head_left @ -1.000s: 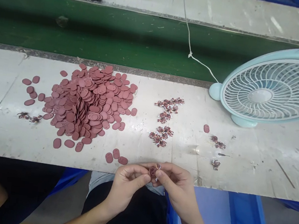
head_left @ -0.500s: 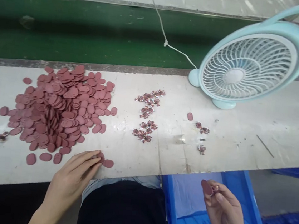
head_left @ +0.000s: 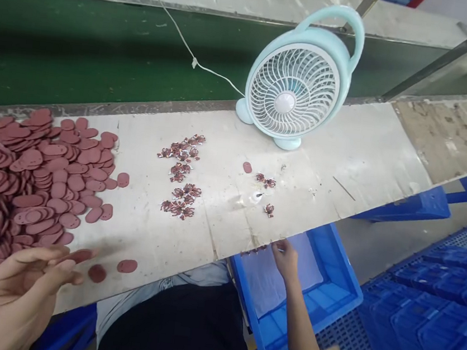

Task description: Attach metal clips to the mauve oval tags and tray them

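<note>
My left hand (head_left: 20,291) is closed in a pinch on a flat reddish-brown oval disc (head_left: 80,256), held just above the table's front edge. Beneath and right of it lie two more loose discs, one dark disc (head_left: 97,273) and one lighter disc (head_left: 127,265). A large heap of the same discs (head_left: 48,176) spreads behind this hand. My right hand (head_left: 285,258) reaches into the blue bin (head_left: 336,254) at its edge under the table, fingertips pressed together. A row of small dark brown pieces (head_left: 256,250) sits beside those fingers; what they hold, if anything, is hidden.
Small clusters of brown-and-white figures (head_left: 180,200) lie mid-table, with more small figures (head_left: 269,210) and a single disc (head_left: 247,167) farther right. A light-blue fan (head_left: 296,86) stands behind them, its white cord (head_left: 193,62) trailing left. Stacked blue crates (head_left: 433,310) fill the lower right.
The view has swung right. My left hand has lifted a disc off the table. My right hand, which held a disc with a small figure piece, has moved into the blue bin.
</note>
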Action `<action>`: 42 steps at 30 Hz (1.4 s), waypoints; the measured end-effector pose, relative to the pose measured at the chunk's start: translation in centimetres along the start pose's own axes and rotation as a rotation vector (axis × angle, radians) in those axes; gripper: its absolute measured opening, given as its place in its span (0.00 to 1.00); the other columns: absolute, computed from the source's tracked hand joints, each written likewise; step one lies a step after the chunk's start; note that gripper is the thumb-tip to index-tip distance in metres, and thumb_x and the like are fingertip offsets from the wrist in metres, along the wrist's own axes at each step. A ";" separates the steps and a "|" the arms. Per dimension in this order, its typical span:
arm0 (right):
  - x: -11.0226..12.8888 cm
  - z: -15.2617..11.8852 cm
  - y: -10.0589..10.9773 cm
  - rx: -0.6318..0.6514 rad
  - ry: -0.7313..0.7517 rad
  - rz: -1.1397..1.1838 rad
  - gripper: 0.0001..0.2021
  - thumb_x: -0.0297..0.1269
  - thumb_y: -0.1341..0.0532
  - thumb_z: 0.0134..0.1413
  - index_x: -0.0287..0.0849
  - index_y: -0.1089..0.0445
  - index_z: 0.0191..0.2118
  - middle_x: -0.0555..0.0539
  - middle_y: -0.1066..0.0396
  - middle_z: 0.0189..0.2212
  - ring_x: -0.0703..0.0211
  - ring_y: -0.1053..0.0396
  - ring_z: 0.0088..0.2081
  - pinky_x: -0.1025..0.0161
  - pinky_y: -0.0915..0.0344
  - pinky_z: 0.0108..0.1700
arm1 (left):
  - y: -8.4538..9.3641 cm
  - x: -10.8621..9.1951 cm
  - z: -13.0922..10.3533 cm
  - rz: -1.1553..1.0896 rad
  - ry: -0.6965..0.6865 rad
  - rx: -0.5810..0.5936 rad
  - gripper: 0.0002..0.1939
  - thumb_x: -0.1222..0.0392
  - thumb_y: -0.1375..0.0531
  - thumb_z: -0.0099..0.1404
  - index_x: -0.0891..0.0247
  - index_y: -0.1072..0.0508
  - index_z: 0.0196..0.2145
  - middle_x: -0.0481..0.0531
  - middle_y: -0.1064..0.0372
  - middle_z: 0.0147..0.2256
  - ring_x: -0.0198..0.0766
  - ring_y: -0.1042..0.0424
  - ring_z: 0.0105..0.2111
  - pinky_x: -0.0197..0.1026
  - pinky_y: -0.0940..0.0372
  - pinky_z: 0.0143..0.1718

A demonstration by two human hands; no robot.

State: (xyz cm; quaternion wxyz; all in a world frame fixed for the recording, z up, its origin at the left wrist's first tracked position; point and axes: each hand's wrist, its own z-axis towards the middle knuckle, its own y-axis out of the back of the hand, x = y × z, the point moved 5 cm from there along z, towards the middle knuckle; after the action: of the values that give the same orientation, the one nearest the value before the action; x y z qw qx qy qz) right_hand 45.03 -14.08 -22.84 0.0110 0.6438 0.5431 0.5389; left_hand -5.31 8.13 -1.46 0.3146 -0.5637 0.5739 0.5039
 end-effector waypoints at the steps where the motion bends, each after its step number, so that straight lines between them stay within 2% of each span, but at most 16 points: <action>1: -0.2 0.3 -0.5 0.004 -0.001 -0.066 0.12 0.41 0.36 0.66 0.38 0.28 0.49 0.45 0.26 0.45 0.55 0.25 0.43 0.53 0.26 0.45 | -0.2 -0.2 -0.1 -0.071 0.027 0.006 0.12 0.63 0.26 0.50 0.56 0.24 0.29 0.42 0.26 0.32 0.42 0.24 0.36 0.37 0.30 0.27; 6: -1.0 1.0 -1.5 0.004 -0.012 -0.323 0.14 0.42 0.37 0.66 0.39 0.29 0.52 0.43 0.27 0.50 0.52 0.26 0.47 0.49 0.27 0.49 | -1.2 0.7 -0.9 -0.178 0.190 0.040 0.13 0.60 0.23 0.47 0.57 0.23 0.27 0.42 0.25 0.35 0.34 0.30 0.26 0.35 0.36 0.19; 9: -1.0 1.2 -1.6 0.000 -0.023 -0.420 0.15 0.42 0.37 0.66 0.39 0.29 0.52 0.43 0.27 0.50 0.52 0.26 0.48 0.49 0.27 0.49 | -1.8 1.4 -1.2 -0.196 0.259 0.066 0.15 0.56 0.22 0.45 0.56 0.23 0.27 0.42 0.24 0.31 0.36 0.30 0.26 0.35 0.37 0.18; 14: -0.9 1.2 -1.9 -0.003 -0.043 -0.499 0.15 0.42 0.37 0.66 0.39 0.29 0.53 0.43 0.27 0.50 0.52 0.26 0.48 0.49 0.27 0.49 | -2.3 1.9 -1.3 -0.188 0.302 0.091 0.19 0.50 0.22 0.42 0.57 0.21 0.29 0.45 0.23 0.25 0.37 0.28 0.25 0.36 0.33 0.20; 19: -0.3 1.0 -2.0 -0.030 -0.047 -0.462 0.15 0.42 0.37 0.66 0.39 0.29 0.52 0.43 0.27 0.50 0.52 0.26 0.47 0.50 0.27 0.49 | -2.5 2.5 -1.2 -0.209 0.358 0.174 0.13 0.51 0.24 0.49 0.53 0.21 0.31 0.45 0.21 0.26 0.52 0.20 0.32 0.38 0.35 0.18; 22: 0.6 0.8 -1.7 -0.077 -0.032 -0.376 0.14 0.42 0.37 0.66 0.39 0.29 0.51 0.44 0.27 0.48 0.53 0.26 0.45 0.51 0.26 0.47 | -2.4 3.0 -1.0 -0.238 0.353 0.219 0.11 0.52 0.25 0.51 0.51 0.20 0.32 0.44 0.20 0.27 0.53 0.19 0.32 0.37 0.37 0.17; 25: 2.3 0.0 -0.4 -0.184 0.005 -0.236 0.12 0.42 0.36 0.65 0.38 0.28 0.47 0.46 0.26 0.43 0.56 0.26 0.41 0.54 0.26 0.44 | -2.5 3.3 -1.3 -0.267 0.391 0.244 0.11 0.53 0.25 0.50 0.51 0.19 0.32 0.45 0.22 0.24 0.46 0.23 0.26 0.36 0.37 0.16; 28: 5.4 -2.3 1.9 -0.376 0.069 -0.029 0.12 0.43 0.37 0.65 0.38 0.29 0.43 0.48 0.26 0.35 0.57 0.26 0.35 0.56 0.27 0.40 | -3.2 2.8 -2.7 -0.319 0.447 0.232 0.14 0.53 0.23 0.46 0.54 0.20 0.30 0.45 0.25 0.22 0.35 0.31 0.19 0.33 0.38 0.14; 31: 10.0 -5.9 4.0 -0.571 0.166 0.228 0.13 0.46 0.39 0.64 0.41 0.32 0.44 0.50 0.30 0.29 0.56 0.28 0.30 0.57 0.30 0.37 | -5.3 2.1 -5.0 -0.398 0.478 0.252 0.16 0.55 0.22 0.45 0.58 0.21 0.29 0.45 0.25 0.27 0.29 0.36 0.19 0.29 0.39 0.14; 33: 13.6 -8.1 4.0 -0.580 0.228 0.395 0.13 0.48 0.37 0.62 0.44 0.34 0.43 0.52 0.31 0.27 0.58 0.30 0.29 0.59 0.31 0.36 | -7.2 1.8 -6.5 -0.457 0.502 0.317 0.14 0.56 0.23 0.47 0.58 0.20 0.30 0.46 0.26 0.28 0.29 0.35 0.21 0.29 0.39 0.15; 35: 17.3 -9.3 2.6 -0.432 0.250 0.547 0.12 0.48 0.35 0.60 0.46 0.33 0.41 0.55 0.33 0.24 0.60 0.31 0.26 0.61 0.32 0.33 | -8.8 1.7 -7.5 -0.527 0.533 0.407 0.13 0.55 0.24 0.49 0.59 0.18 0.33 0.47 0.28 0.25 0.31 0.33 0.23 0.30 0.36 0.17; 37: 20.7 -9.6 0.2 -0.200 0.228 0.649 0.13 0.49 0.35 0.59 0.45 0.29 0.39 0.55 0.36 0.22 0.61 0.34 0.23 0.64 0.34 0.25 | -9.8 1.6 -8.0 -0.593 0.553 0.481 0.14 0.54 0.26 0.52 0.60 0.16 0.37 0.50 0.26 0.26 0.33 0.30 0.25 0.32 0.33 0.21; 39: 23.3 -9.1 -2.6 0.088 0.149 0.769 0.18 0.53 0.38 0.61 0.42 0.26 0.39 0.53 0.37 0.22 0.64 0.37 0.20 0.68 0.40 0.17 | -10.1 1.6 -8.1 -0.632 0.564 0.530 0.15 0.55 0.27 0.56 0.61 0.16 0.41 0.55 0.22 0.32 0.35 0.27 0.28 0.33 0.31 0.24; 42: 25.9 -8.0 -6.3 0.617 -0.061 1.206 0.24 0.57 0.41 0.63 0.39 0.25 0.48 0.52 0.33 0.27 0.70 0.39 0.20 0.76 0.45 0.13 | -10.3 1.5 -8.1 -0.676 0.559 0.623 0.14 0.58 0.29 0.59 0.61 0.16 0.43 0.60 0.19 0.40 0.36 0.25 0.30 0.32 0.29 0.27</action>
State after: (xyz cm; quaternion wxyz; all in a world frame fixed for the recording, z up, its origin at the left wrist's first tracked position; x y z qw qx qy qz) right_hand 30.65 2.39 -5.59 -0.4604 0.8228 0.2173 0.2527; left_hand 6.03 1.54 -2.74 0.4468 -0.7096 0.5447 0.0111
